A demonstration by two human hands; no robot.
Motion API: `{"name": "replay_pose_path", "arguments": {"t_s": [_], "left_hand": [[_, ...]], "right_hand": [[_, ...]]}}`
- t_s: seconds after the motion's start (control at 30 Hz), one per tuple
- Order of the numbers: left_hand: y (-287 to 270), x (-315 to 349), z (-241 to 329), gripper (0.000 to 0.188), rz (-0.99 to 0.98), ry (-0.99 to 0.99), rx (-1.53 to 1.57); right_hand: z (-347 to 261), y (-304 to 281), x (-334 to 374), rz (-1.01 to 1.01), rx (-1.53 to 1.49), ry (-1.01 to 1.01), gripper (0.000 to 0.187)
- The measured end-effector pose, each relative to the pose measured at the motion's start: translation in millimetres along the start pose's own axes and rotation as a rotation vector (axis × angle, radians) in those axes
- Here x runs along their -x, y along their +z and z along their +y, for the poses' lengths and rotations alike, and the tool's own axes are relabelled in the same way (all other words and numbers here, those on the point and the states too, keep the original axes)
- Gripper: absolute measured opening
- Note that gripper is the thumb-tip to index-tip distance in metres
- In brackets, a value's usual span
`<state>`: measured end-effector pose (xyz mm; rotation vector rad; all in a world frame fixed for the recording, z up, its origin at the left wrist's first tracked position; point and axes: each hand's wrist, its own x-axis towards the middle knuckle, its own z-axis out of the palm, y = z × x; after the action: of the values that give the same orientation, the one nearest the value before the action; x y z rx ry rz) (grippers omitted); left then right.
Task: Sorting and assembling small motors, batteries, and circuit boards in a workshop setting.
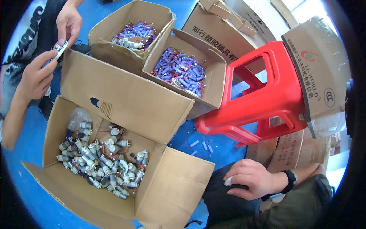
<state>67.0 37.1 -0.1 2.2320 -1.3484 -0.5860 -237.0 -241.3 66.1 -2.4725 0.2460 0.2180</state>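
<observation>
"How was the right hand?"
"Half-curled, a white bit at its fingertips; gripped or not, I couldn't tell. The left was out of view, its grip unknown."
"And beyond?"
"Cells lay ahead-left of that hand, a stool ahead, a box of motors left, a co-worker's hands farthest, ahead-left."

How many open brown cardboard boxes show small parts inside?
3: a brown cardboard box lower left, holding grey-white cylindrical parts; the upper-left box and the box beside the red plastic stool, both holding purple cylinders. Others may be hidden.
</observation>
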Motion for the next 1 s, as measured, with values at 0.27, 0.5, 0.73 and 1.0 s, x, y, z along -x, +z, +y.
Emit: {"name": "replay_pose_path", "arguments": {"t_s": [0.27,0.5,0.73,1.0], "left_hand": [[79.1,-37.7,-14.5,0.022,0.014,0.358,0.084],[104.3,125.2,106.1,0.01,-0.019,0.187,0.176],[2.9,191.3,226.1,0.019,-0.311,-0.138,0.288],[-148.6,178.0,348.1,0.017,-0.18,-0.495,0.484]], "right_hand": [[-13.3,-14.8,19.8,0.026,-0.175,0.013,0.011],[-41.6,-17.6,54.8,-0.041,-0.243,0.12,0.013],[-90.0,-30.1,119.1,-0.222,0.063,0.296,0.022],[-205.7,-139.3,227.8,-0.36,-0.358,0.514,0.027]]}}
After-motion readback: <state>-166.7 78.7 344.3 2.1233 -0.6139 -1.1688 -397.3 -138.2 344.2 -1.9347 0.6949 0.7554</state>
